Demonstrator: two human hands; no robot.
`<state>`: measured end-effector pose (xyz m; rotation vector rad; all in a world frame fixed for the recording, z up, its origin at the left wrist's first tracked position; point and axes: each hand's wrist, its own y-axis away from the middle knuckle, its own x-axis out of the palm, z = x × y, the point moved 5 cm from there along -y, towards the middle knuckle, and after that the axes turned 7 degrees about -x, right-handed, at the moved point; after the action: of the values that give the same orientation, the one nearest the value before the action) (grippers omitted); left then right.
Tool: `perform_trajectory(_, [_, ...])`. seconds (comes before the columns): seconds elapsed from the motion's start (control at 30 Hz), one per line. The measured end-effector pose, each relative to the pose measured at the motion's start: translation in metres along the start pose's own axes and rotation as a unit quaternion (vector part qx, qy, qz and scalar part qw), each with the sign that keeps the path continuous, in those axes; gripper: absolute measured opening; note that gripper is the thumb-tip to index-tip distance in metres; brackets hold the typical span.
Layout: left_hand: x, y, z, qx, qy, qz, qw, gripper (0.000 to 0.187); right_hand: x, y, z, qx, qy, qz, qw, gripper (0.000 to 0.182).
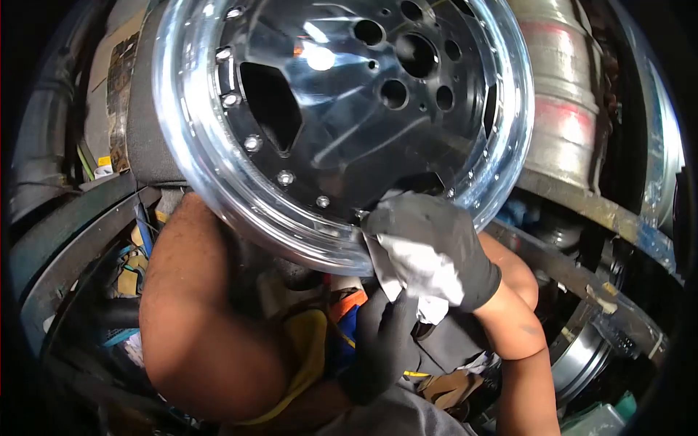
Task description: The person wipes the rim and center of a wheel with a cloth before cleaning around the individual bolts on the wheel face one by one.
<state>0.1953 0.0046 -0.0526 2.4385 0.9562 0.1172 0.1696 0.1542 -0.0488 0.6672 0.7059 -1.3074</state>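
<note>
A polished wheel rim (240, 232) with a black centre face fills the upper middle, tilted toward me. My right hand (436, 225), in a dark glove, is closed around a crumpled white cloth (429, 272) at the rim's lower right edge. The cloth's loose part hangs below that hand. My left hand (382, 338), also in a dark glove, is just under the rim, its fingertips near the cloth's lower end. Shadow and blur hide how its fingers are bent. Small bright bolts (286, 178) circle the black face.
My bare knees flank the space below the rim. A grey padded block (156, 109) stands behind it at left. Stacked silvery cylinders (560, 94) rise at right behind a worn metal bar (603, 211). Another rim (582, 360) lies at lower right. Clutter fills the left floor.
</note>
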Motion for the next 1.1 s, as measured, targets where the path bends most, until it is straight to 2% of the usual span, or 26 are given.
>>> perform_trajectory(0.07, [-0.009,-0.017,-0.008,-0.023,0.032,0.121,0.992,0.025,0.009,0.022,-0.019,0.072,-0.075,-0.022,0.994,0.035])
perform_trajectory(0.1, [-0.011,-0.024,-0.017,-0.072,0.087,0.172,0.979,0.025,0.014,0.033,-0.028,0.108,-0.112,-0.036,0.987,0.032])
perform_trajectory(0.13, [-0.012,-0.029,-0.025,-0.126,0.137,0.217,0.958,0.025,0.015,0.038,-0.034,0.167,-0.224,-0.084,0.956,0.031])
perform_trajectory(0.2, [0.018,-0.015,-0.004,-0.200,0.335,0.212,0.896,0.021,0.006,0.044,-0.028,0.185,-0.227,-0.098,0.951,0.029])
perform_trajectory(0.27, [0.047,0.002,0.022,-0.270,0.512,0.196,0.791,0.017,0.001,0.039,-0.025,0.146,-0.150,-0.053,0.976,0.031])
perform_trajectory(0.33, [0.053,0.007,0.035,-0.278,0.565,0.177,0.757,0.017,0.000,0.035,-0.021,0.130,-0.107,-0.016,0.986,0.033])
perform_trajectory(0.43, [0.053,0.009,0.041,-0.206,0.487,0.166,0.832,0.019,0.002,0.031,-0.019,0.114,-0.093,-0.003,0.989,0.033])
perform_trajectory(0.47, [0.052,0.008,0.042,-0.194,0.475,0.162,0.843,0.019,0.002,0.029,-0.019,0.105,-0.091,-0.007,0.990,0.033])
perform_trajectory(0.73, [0.044,0.003,0.047,-0.180,0.459,0.157,0.856,0.021,0.002,0.009,-0.013,0.058,-0.090,-0.033,0.994,0.040])
perform_trajectory(0.8, [0.044,0.004,0.048,-0.174,0.454,0.159,0.859,0.021,0.008,0.008,-0.001,-0.022,0.060,-0.029,0.998,0.048])
perform_trajectory(0.87, [0.046,0.003,0.047,-0.168,0.451,0.157,0.862,0.022,0.003,0.002,0.000,0.021,0.012,0.001,1.000,0.048])
perform_trajectory(0.93, [0.047,0.003,0.045,-0.163,0.445,0.161,0.866,0.022,0.002,0.009,-0.016,0.048,-0.103,0.022,0.993,0.047])
perform_trajectory(0.97, [0.047,0.002,0.045,-0.162,0.442,0.160,0.868,0.023,0.005,0.018,-0.019,0.042,-0.113,-0.041,0.992,0.044])
perform_trajectory(1.07, [0.045,0.003,0.045,-0.153,0.439,0.157,0.871,0.024,0.008,0.014,-0.011,0.046,0.021,0.013,0.999,0.043])
perform_trajectory(1.1, [0.044,0.002,0.047,-0.149,0.436,0.155,0.874,0.024,0.009,0.010,-0.010,0.015,0.018,0.013,1.000,0.038])
